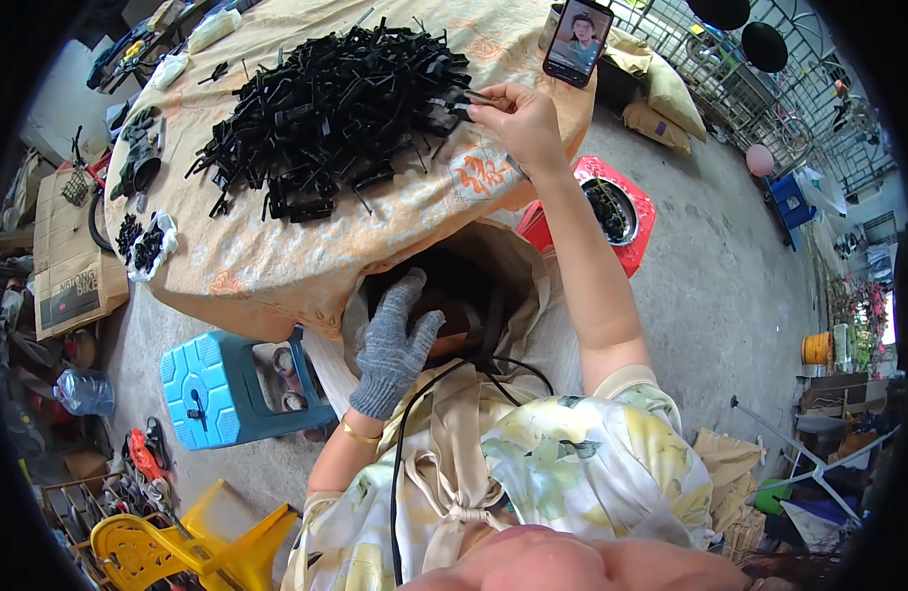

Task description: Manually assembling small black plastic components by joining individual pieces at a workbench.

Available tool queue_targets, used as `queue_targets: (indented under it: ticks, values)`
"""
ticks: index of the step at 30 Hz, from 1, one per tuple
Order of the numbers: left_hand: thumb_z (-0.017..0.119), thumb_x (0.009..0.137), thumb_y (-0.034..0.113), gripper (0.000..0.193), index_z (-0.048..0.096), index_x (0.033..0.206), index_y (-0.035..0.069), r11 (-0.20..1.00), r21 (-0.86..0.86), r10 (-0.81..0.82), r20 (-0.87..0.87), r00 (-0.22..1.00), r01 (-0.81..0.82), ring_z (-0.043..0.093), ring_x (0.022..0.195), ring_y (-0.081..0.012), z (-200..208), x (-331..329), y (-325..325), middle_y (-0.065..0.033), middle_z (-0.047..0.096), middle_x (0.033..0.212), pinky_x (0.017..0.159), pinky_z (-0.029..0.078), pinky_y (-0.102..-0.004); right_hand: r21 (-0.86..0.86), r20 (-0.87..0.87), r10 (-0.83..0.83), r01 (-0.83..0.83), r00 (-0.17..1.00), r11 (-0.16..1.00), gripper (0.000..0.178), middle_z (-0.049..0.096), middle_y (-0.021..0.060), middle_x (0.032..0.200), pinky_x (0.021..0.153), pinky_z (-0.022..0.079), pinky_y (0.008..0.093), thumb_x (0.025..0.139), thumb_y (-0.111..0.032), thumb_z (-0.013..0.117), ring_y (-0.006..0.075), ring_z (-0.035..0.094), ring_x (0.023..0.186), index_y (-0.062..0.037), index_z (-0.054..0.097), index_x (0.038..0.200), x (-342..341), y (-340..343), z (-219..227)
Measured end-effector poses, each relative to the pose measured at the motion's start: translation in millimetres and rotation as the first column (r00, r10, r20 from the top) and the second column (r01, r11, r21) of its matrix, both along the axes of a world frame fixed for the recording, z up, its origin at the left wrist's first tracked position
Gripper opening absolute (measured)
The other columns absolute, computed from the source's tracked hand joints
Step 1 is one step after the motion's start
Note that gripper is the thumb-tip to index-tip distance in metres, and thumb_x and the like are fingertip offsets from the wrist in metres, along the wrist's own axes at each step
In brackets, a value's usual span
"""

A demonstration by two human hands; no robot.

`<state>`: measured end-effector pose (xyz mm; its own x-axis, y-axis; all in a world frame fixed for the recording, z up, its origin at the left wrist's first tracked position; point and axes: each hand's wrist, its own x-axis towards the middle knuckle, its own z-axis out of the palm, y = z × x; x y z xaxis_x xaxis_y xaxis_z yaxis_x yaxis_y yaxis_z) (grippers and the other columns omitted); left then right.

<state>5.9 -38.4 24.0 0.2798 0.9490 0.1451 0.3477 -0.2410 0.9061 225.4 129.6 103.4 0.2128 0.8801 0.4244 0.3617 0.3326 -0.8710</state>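
A large heap of small black plastic parts [326,108] lies on the cloth-covered table [247,266]. At the heap's right edge, my bare right hand [518,118] is closed in a pinch. A thin, dark piece with a light glint sticks out from its fingertips toward the heap; its exact kind is too small to tell. My left hand [395,350] wears a grey knitted glove, its fingers apart and nothing visible in it. It is over the mouth of an open beige sack [528,295] below the table's near edge. The sack's dark inside hides its contents.
A phone [578,41] stands at the table's right. A plastic bag of small black bits [156,246] lies at the left edge. Below are a blue stool [202,389], a yellow plastic chair [143,552] and a red stool [631,202] bearing a round container.
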Motion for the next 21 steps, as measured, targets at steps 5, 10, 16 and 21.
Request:
queue_targets:
  ticks: [5,10,16,21]
  values:
    - [0.057,0.083,0.003,0.046,0.039,0.125,-0.001,0.937,-0.294,-0.018,0.504,0.863,0.191,0.047,0.115,-0.0223,7,4,5,-0.0125,0.048,0.124,0.096,0.040,-0.0334,0.042,0.443,-0.054,0.039,0.895,0.998,0.014,0.065,0.0062,0.070,0.056,0.046,0.0209,0.071,-0.004,0.066,0.0076,0.059,0.062,0.0005,0.065,0.084,-1,-15,14]
    - [0.057,0.084,0.003,0.048,0.038,0.127,0.000,0.934,-0.284,-0.029,0.542,0.840,0.216,0.047,0.114,-0.0218,12,4,3,-0.0123,0.047,0.124,0.095,0.040,-0.0328,0.177,0.281,-0.107,0.058,0.954,0.982,0.013,0.066,0.0067,0.074,0.058,0.046,0.0202,0.073,0.000,0.064,0.0091,0.062,0.065,-0.0006,0.065,0.086,-1,-41,35]
    - [0.064,0.081,0.015,0.070,0.024,0.137,0.003,0.927,-0.208,-0.030,0.789,0.614,0.312,0.047,0.114,-0.0242,24,2,7,-0.0142,0.046,0.125,0.098,0.037,-0.0347,0.003,-0.138,0.241,-0.242,0.961,0.970,0.017,0.066,0.0043,0.082,0.068,0.048,0.0208,0.076,0.001,0.065,0.0090,0.061,0.075,-0.0027,0.064,0.093,-24,-119,18]
    - [0.066,0.079,0.023,0.077,0.021,0.138,0.004,0.923,-0.134,-0.053,0.885,0.464,0.361,0.046,0.116,-0.0268,39,11,19,-0.0168,0.044,0.128,0.100,0.035,-0.0383,-0.104,-0.301,0.351,-0.396,0.887,0.912,0.019,0.063,0.0021,0.083,0.066,0.045,0.0180,0.075,0.005,0.065,0.0054,0.057,0.075,0.0004,0.064,0.093,-46,-171,-31]
